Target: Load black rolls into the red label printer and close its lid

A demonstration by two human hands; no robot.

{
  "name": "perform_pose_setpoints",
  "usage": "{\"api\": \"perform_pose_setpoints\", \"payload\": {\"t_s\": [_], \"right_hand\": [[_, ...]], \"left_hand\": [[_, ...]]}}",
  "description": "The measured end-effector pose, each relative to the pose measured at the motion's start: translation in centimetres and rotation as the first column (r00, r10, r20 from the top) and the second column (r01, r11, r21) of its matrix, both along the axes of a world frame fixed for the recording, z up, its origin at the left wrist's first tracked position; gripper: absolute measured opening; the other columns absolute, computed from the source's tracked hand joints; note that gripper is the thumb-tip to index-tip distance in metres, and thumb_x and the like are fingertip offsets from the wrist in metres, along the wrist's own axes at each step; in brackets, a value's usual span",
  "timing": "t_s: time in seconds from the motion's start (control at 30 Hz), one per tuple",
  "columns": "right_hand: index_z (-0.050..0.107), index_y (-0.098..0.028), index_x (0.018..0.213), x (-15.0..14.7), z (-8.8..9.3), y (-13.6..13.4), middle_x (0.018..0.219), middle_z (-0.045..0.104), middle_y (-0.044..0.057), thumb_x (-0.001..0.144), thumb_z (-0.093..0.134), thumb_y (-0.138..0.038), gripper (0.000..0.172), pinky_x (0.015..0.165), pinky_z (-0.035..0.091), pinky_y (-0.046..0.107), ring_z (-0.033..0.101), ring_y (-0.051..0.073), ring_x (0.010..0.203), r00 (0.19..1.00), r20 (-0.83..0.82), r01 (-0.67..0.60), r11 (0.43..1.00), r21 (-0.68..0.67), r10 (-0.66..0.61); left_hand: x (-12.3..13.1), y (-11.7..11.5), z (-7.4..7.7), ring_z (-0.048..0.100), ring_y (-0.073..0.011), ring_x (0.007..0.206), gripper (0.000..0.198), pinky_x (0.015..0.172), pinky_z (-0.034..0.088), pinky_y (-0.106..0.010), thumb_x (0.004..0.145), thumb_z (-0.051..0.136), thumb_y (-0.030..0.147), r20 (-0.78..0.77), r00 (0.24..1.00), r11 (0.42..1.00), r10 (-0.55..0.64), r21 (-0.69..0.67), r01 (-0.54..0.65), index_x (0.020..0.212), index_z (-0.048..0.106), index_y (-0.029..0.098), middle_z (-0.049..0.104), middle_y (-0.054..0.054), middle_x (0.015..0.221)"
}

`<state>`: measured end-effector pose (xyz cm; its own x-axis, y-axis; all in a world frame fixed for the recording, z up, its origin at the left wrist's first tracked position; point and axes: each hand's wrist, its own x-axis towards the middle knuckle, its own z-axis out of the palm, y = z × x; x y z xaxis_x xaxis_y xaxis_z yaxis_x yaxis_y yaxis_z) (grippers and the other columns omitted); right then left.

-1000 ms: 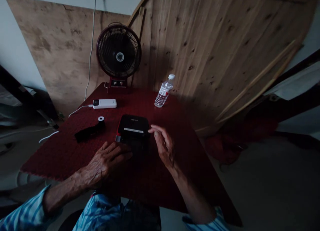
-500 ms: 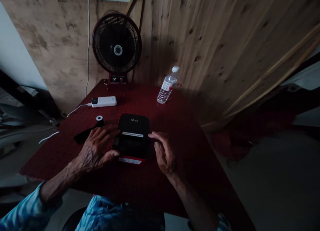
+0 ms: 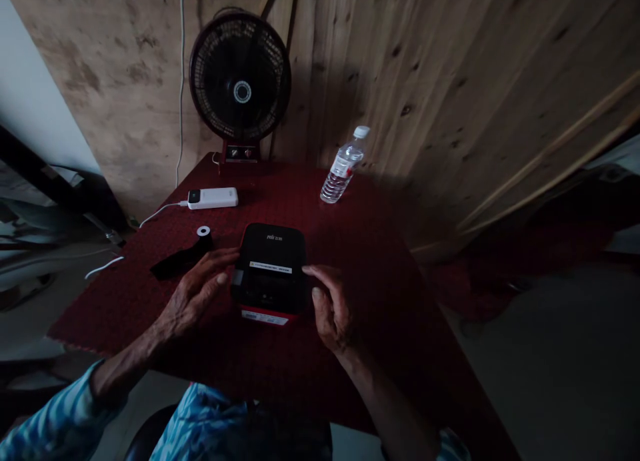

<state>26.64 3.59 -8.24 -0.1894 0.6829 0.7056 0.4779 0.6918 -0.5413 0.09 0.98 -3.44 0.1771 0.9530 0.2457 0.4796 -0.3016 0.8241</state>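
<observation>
A black box-shaped device with a red base (image 3: 270, 268), which looks like a small label printer, lies on the dark red table. A white label strip crosses its top, and another label is on its front. My left hand (image 3: 197, 288) is at its left side, fingers stretched out and thumb apart, holding nothing; its fingertips reach the device's left edge. At the right side is my right hand (image 3: 333, 304), its index finger at the edge and its thumb held apart, with the other fingers curled. Left of the device lies a partly unrolled black strip roll (image 3: 183, 258) with a white core.
A white power bank (image 3: 215, 198) with a cable lies at the back left. Behind it stands a dark fan (image 3: 241, 91) against the wooden wall. A clear water bottle (image 3: 344, 168) stands at the back right. The table (image 3: 370, 268) has edges at left and right.
My left hand has drawn back slightly, its thumb coming off the device's front left corner. The device's front top part now looks level. My right hand stays almost where it was.
</observation>
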Motion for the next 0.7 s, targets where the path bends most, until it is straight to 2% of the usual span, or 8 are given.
{"api": "perform_pose_setpoints", "payload": {"t_s": [0.07,0.17,0.37,0.53,0.7], "right_hand": [[0.051,-0.026,0.13,-0.1,-0.4,0.0,0.123,0.062,0.01,0.098,0.04,-0.028,0.034,0.096,0.051,0.047,0.059,0.024,0.116,0.996,-0.086,0.029,0.999,-0.045,-0.033],[0.051,-0.027,0.131,-0.1,-1.1,0.1,0.127,0.061,0.009,0.099,0.039,-0.035,0.035,0.1,0.049,0.047,0.059,0.023,0.118,0.966,-0.232,0.082,0.987,-0.141,-0.113],[0.058,-0.026,0.125,-0.3,-1.9,0.1,0.127,0.064,0.008,0.097,0.043,-0.05,0.04,0.101,0.046,0.047,0.059,0.025,0.119,0.937,-0.286,0.084,0.923,-0.375,-0.201],[0.062,-0.025,0.122,-0.1,-2.3,0.1,0.125,0.066,0.009,0.092,0.047,-0.057,0.046,0.095,0.048,0.046,0.061,0.028,0.115,0.93,-0.295,0.048,0.866,-0.498,-0.221],[0.06,-0.027,0.127,0.0,-2.9,0.5,0.128,0.064,0.008,0.091,0.049,-0.057,0.048,0.093,0.048,0.045,0.059,0.029,0.116,0.914,-0.296,0.05,0.801,-0.596,-0.277]], "left_hand": [[0.5,0.1,0.2,0.052,-0.0307,0.129,0.047,0.102,0.046,-0.041,0.093,0.053,0.046,0.207,0.973,0.979,0.107,-0.194,-0.066,0.133,0.055,0.022,0.055,-0.009,0.141],[1.3,0.6,0.8,0.051,-0.0316,0.129,0.054,0.104,0.045,-0.041,0.085,0.063,0.039,0.337,0.924,0.933,0.178,-0.357,-0.05,0.134,0.052,0.022,0.054,-0.008,0.143],[1.6,1.2,1.5,0.041,-0.0305,0.138,0.06,0.112,0.036,-0.046,0.082,0.063,0.029,0.353,0.921,0.907,0.163,-0.421,0.001,0.139,0.047,0.025,0.049,-0.006,0.148],[1.7,1.4,1.6,0.04,-0.0295,0.139,0.064,0.109,0.039,-0.045,0.081,0.059,0.024,0.436,0.894,0.893,0.101,-0.435,0.112,0.143,0.043,0.025,0.046,-0.008,0.15],[1.7,2.2,1.0,0.045,-0.0307,0.135,0.068,0.105,0.042,-0.045,0.076,0.056,0.018,0.525,0.848,0.875,0.065,-0.44,0.205,0.143,0.043,0.025,0.047,-0.006,0.149]]}}
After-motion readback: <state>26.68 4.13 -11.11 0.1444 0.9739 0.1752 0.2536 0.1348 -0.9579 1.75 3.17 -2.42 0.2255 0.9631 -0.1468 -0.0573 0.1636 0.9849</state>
